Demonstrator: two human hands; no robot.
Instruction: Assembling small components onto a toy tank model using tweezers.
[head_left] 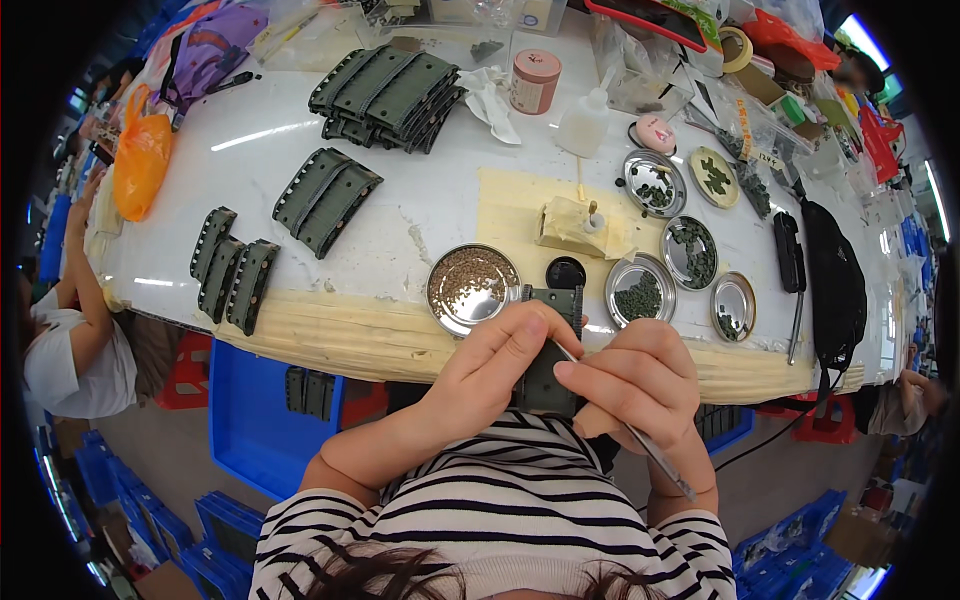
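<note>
My left hand (492,358) is closed on a dark green ribbed plastic piece (546,388), held upright at the table's front edge before my striped shirt. My right hand (640,382) pinches a pair of slim metal tweezers (662,464), their tip at the piece beside my left fingertips. What lies at the tip is hidden by the fingers. Just beyond my hands are a round metal dish (470,290) of small copper-coloured parts, a small black round cap (565,272) and a metal dish (640,292) of small dark green parts.
Similar green pieces are stacked (385,98) at the far left, with more (235,270) nearer. Further dishes (690,252) stand right, near a wrapped yellowish block (585,226). A black pouch (835,280) lies far right. Below the left edge sits a blue bin (260,430); other people sit either side.
</note>
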